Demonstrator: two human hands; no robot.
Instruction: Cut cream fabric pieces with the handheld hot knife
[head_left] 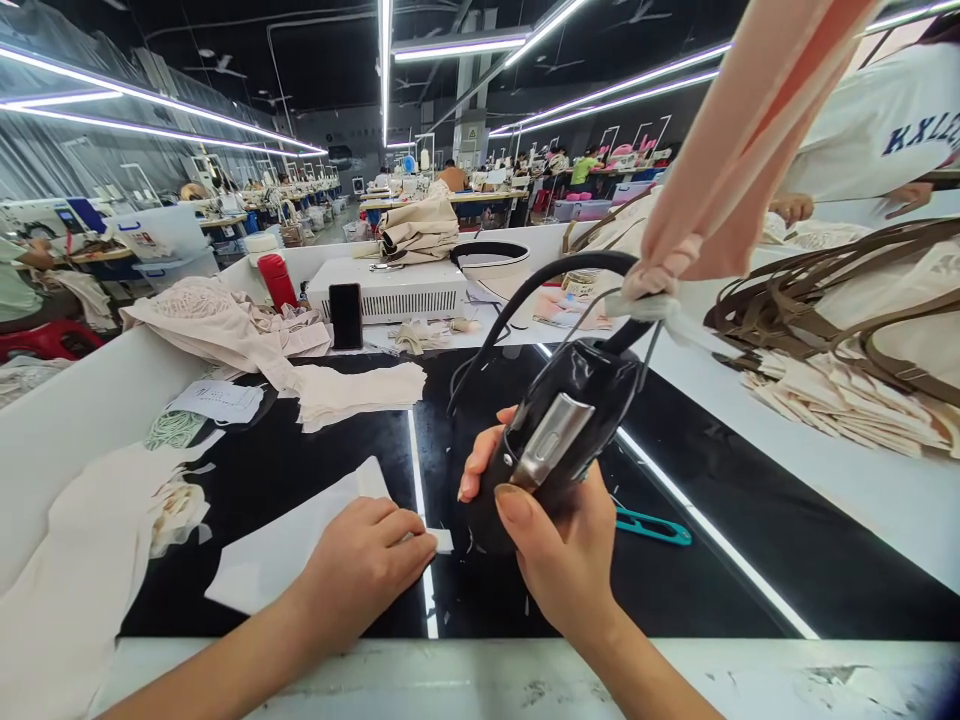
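My right hand [559,545] grips a black hand-held tool [559,430] with a metal plate on it; its black cord [525,290] loops up and back. The tool's lower end sits over the black tabletop [300,470] near the lit seam. My left hand [367,565] lies on a white fabric piece [277,550], fingers curled, with the fingertips pressing its right edge next to a small white scrap [442,541].
Teal thread snips [652,527] lie right of my right hand. Cream fabric piles [247,335] sit at left and back, brown straps [825,290] and stacked pieces at right. A white box [390,290], phone [346,315] and red bottle [278,281] stand behind. Another person's arms are at top right.
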